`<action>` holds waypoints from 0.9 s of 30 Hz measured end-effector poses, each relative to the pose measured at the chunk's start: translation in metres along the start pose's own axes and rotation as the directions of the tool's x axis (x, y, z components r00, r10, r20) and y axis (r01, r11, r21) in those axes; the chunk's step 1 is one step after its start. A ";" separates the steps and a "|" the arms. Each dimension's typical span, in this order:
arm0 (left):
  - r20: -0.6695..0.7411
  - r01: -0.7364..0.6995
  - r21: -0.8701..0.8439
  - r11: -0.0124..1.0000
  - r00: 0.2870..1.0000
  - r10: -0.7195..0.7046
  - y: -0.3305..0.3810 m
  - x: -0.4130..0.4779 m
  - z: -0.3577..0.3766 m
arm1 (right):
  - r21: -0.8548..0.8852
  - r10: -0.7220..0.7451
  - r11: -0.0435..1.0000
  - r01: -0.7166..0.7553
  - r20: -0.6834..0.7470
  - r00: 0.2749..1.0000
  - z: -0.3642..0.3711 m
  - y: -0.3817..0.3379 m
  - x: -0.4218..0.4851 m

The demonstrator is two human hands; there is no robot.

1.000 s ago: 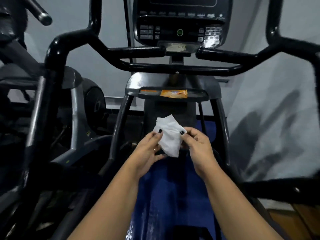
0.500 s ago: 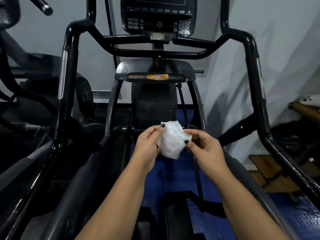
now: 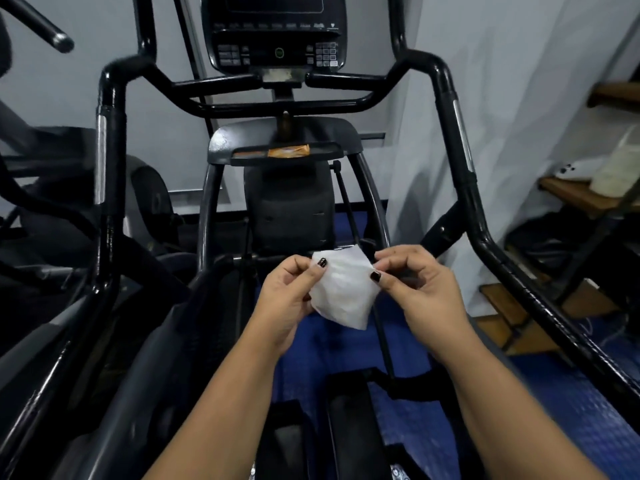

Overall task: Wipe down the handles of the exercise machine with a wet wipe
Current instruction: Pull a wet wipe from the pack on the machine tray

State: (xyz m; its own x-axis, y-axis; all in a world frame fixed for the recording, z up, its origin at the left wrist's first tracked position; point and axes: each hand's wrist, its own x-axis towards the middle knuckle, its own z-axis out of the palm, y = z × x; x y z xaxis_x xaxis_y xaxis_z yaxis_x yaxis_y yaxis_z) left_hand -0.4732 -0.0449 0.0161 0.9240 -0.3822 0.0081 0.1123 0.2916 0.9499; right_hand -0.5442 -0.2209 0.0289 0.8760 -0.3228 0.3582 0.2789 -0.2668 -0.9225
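I hold the wipe (image 3: 343, 289) between my 2 hands, low over the middle of the machine (image 3: 287, 209) and well apart from both handles. My left hand (image 3: 291, 296) pinches its upper left edge between thumb and forefinger. My right hand (image 3: 419, 292) pinches the upper right corner the same way, with the other fingers loosely curled behind. The wipe is white, thin and rumpled, a soft creased sheet that hangs down to a blunt point. My 2 thumbnails on it are dark and glossy.

The left handle (image 3: 110, 140) is a glossy black tube with a long silvery strip along its upright. It bends at a rounded elbow toward the centre. The right handle (image 3: 460, 150) mirrors it, with the same strip and the same shine, then slopes down past my right arm.

Between them sits the console (image 3: 277, 39), dark and boxy, with small grey keys and 1 round green-ringed button. Under it a rounded dark grey tray (image 3: 225, 140) carries a flat orange packet (image 3: 288, 152).

The floor (image 3: 571, 427) is blue with a fine studded texture. At the right a wooden shelf (image 3: 568, 192) bears a pale bundle (image 3: 616, 168), too blurred to tell what it is.
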 end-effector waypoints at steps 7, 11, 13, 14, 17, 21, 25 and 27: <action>0.242 0.004 0.130 0.992 0.970 -0.035 -0.008 -0.013 0.042 | 0.019 -0.020 1.000 0.019 0.028 0.999 -0.032 -0.015 -0.016; 0.226 -0.112 0.177 0.978 0.972 0.070 -0.007 -0.017 0.061 | 0.000 -0.038 0.999 0.038 0.043 0.998 -0.043 -0.022 -0.024; 0.130 -0.138 0.143 0.980 0.984 0.120 -0.005 -0.018 0.066 | -0.017 -0.023 1.000 0.024 0.044 0.999 -0.047 -0.024 -0.027; 0.097 -0.136 0.114 0.984 0.987 0.126 -0.003 -0.018 0.068 | -0.020 -0.002 1.000 0.003 0.051 0.999 -0.049 -0.024 -0.028; 0.052 -0.137 0.066 0.988 0.990 0.134 0.000 -0.018 0.075 | -0.059 0.069 0.996 -0.065 0.070 0.995 -0.056 -0.023 -0.032; -0.004 -0.196 0.120 0.973 0.980 0.198 0.002 -0.022 0.086 | -0.120 0.168 0.980 -0.158 0.074 0.983 -0.066 -0.022 -0.039; -0.132 -0.148 0.091 0.985 0.978 0.159 -0.003 -0.018 0.088 | -0.257 0.194 0.949 -0.180 0.030 0.981 -0.080 -0.025 -0.044; -0.180 -0.117 0.053 0.992 0.976 0.125 -0.007 -0.016 0.091 | -0.279 0.171 0.944 -0.173 -0.032 0.985 -0.088 -0.028 -0.047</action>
State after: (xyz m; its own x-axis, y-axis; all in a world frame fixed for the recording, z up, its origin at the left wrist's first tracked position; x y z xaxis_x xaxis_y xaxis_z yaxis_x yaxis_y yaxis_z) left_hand -0.5225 -0.1204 0.0378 0.9815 -0.1784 0.0699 -0.0160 0.2873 0.9577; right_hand -0.6279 -0.2780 0.0500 0.8979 -0.3925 0.1992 0.0016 -0.4497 -0.8932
